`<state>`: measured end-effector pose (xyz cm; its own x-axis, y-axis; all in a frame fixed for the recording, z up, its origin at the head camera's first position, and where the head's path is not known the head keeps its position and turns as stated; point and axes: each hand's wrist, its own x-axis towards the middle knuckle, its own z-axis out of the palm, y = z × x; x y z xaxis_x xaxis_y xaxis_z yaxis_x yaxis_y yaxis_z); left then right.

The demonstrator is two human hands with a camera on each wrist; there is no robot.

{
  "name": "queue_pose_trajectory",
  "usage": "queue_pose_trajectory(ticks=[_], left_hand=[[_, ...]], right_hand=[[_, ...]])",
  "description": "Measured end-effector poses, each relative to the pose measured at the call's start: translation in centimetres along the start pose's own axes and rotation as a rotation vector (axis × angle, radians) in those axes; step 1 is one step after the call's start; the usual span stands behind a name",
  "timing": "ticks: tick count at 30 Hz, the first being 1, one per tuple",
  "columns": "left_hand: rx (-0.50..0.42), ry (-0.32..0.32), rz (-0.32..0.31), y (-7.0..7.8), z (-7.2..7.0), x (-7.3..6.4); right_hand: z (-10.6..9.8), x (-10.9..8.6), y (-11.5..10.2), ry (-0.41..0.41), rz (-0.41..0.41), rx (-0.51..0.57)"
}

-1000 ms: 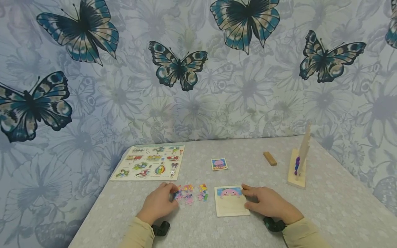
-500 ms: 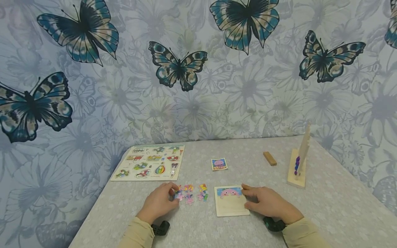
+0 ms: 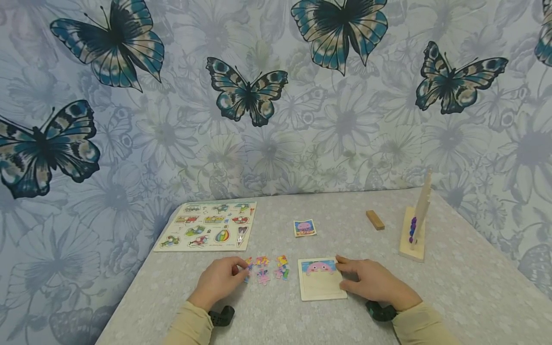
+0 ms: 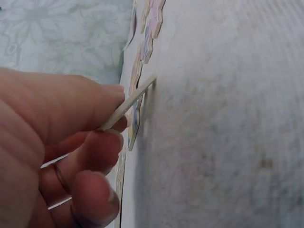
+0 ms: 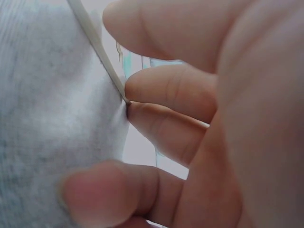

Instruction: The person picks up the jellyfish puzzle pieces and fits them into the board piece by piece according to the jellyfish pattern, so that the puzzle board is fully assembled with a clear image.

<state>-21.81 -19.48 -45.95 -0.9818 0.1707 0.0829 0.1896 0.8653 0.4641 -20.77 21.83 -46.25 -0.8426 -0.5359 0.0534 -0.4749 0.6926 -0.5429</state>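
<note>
My left hand (image 3: pixel 217 283) pinches a thin jigsaw puzzle piece (image 4: pixel 129 103) between thumb and fingers; in the left wrist view it appears tilted edge-on, its far end close to the table. Several other colourful puzzle pieces (image 3: pixel 263 276) lie just to the right of that hand. A square wooden puzzle tray (image 3: pixel 323 290) has a pink face against blue filling its top strip, while bare wood shows below. My right hand (image 3: pixel 376 283) rests at the tray's right side, its extended fingers touching the tray edge (image 5: pixel 102 54).
At the back left lies a large picture board (image 3: pixel 207 227) with vehicle shapes. A small picture card (image 3: pixel 304 228) is beyond the tray. Farther right are a small wooden block (image 3: pixel 375 220) and an upright wooden stand (image 3: pixel 416 232) with purple parts.
My left hand has drawn slightly back and lifted a little, now with a puzzle piece pinched in its fingers. The right hand and the tray have stayed in place.
</note>
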Motion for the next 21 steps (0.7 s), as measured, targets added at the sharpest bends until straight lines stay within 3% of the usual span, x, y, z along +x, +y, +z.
queue_pose_trajectory(ticks=[14,21], left_hand=[[-0.158,-0.041,-0.005,0.16,-0.27,0.07],[-0.221,-0.073,0.088,-0.04,-0.07,0.26]], right_hand=[[-0.06,-0.07,-0.1,-0.005,0.002,-0.007],[-0.06,-0.05,-0.16,-0.011,0.004,-0.004]])
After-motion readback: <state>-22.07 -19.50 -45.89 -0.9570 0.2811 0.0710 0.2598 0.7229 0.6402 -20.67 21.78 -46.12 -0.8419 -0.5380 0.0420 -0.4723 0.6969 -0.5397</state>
